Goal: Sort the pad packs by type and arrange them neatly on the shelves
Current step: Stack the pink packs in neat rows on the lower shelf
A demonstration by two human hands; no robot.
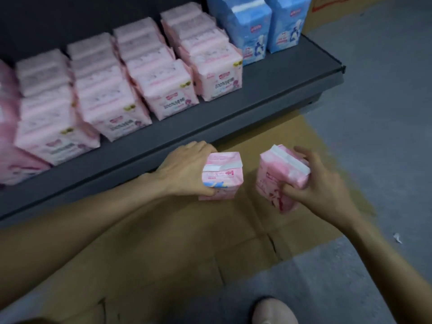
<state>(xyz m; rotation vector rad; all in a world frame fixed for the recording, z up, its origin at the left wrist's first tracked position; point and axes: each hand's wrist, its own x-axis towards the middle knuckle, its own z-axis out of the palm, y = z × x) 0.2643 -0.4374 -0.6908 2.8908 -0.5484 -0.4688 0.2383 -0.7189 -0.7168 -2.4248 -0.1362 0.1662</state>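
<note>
While the fingers of the left hand (184, 170) curl over the top and far side of one pink pad pack (222, 176), thumb pinching its near lower edge, the right hand (320, 183) grips a second pink pack (279, 181) with the thumb pressed into its front and the other fingers wrapped round the back. Both packs are held in the air, apart from each other, just in front of the lip of the dark shelf (268, 90) and above flattened cardboard (187, 253) on the floor. The step in hand looks like carrying two packs to the shelf for placing. Each pack is a soft, squarish plastic-wrapped block with a white sealed strip along the top; the right one is tilted.

On the shelf, rows of pale pink packs (131, 78) stand front to back, with blue packs (254, 26) at the right end. The held packs seem a deeper pink than those rows, though blur makes the print unreadable. Next, each calls for matching to its own type, then setting upright and square in line.
</note>
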